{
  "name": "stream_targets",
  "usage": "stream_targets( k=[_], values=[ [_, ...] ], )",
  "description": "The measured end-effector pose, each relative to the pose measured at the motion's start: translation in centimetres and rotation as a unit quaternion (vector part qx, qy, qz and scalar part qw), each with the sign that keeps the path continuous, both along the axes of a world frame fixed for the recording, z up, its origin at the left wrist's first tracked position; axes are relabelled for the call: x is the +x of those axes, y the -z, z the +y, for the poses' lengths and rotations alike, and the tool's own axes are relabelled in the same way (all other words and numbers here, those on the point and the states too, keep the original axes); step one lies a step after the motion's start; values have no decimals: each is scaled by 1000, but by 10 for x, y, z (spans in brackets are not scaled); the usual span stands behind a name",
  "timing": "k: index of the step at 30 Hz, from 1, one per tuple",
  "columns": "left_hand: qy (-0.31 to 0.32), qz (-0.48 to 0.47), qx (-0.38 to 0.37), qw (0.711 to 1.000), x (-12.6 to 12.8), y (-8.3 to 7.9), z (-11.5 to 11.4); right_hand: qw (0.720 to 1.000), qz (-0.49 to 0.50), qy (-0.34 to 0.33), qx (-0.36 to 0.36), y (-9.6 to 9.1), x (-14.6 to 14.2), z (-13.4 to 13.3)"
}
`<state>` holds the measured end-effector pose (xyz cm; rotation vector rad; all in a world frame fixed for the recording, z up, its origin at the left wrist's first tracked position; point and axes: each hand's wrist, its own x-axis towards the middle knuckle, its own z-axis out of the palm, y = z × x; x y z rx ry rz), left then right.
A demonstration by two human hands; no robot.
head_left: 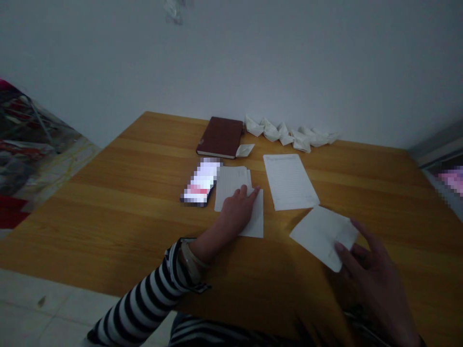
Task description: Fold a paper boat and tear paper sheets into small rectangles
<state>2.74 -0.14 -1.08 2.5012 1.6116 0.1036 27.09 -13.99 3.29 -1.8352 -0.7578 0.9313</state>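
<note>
My left hand (237,210) lies on a few overlapping lined sheets (229,176), fingers stretched forward over the paper and apart from each other. At the right, my right hand (378,274) pinches the edge of a loose white sheet (320,233) between thumb and fingers. That sheet is tilted, and its far corner meets the near corner of a stack of lined paper (289,180). A phone (202,180) with a lit screen lies just left of the sheets under my left hand.
A dark red notebook (221,135) lies toward the back of the wooden table (119,193), with a small folded paper piece (245,150) at its corner. Several folded white paper shapes (285,134) stand in a row by the wall. Clutter lies on the floor at left.
</note>
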Motion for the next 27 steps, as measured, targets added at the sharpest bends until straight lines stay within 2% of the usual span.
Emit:
stream_targets(
  k=[2, 3, 4, 5, 6, 8, 9, 12, 14, 16, 21, 24, 27],
  values=[
    [-37, -101, -18, 994, -10, -5, 4, 997, 11, -46, 57, -18, -9, 11],
    [-63, -179, -28, 981, -17, -8, 7, 992, 36, -86, 81, -25, -17, 19],
    [-91, -272, -42, 957, -25, -9, 10, 985, 66, -121, 104, -29, -25, 28],
    [-121, -380, -71, 914, -33, -11, 14, 977, 88, -148, 126, -30, -34, 38],
    [-158, -477, -105, 858, -41, -12, 19, 967, 109, -190, 133, -28, -43, 49],
    [-188, -551, -129, 803, -53, -13, 26, 949, 125, -263, 121, -14, -60, 69],
    [-198, -572, -139, 784, -57, -13, 29, 940, 125, -301, 104, -3, -68, 79],
    [-216, -605, -175, 746, -62, -11, 31, 932, 93, -349, 48, 32, -87, 97],
    [-222, -611, -199, 734, -61, -9, 29, 934, 61, -351, 26, 50, -94, 101],
    [-226, -615, -219, 723, -57, -8, 26, 936, 33, -349, 23, 59, -97, 101],
    [-225, -617, -252, 711, -52, -6, 22, 928, 30, -369, 36, 59, -96, 98],
    [-230, -607, -252, 718, -53, -3, 23, 920, -51, -386, 35, 56, -96, 99],
    [-210, -566, -254, 756, -56, 1, 25, 912, -100, -396, 32, 54, -97, 98]
  ],
)
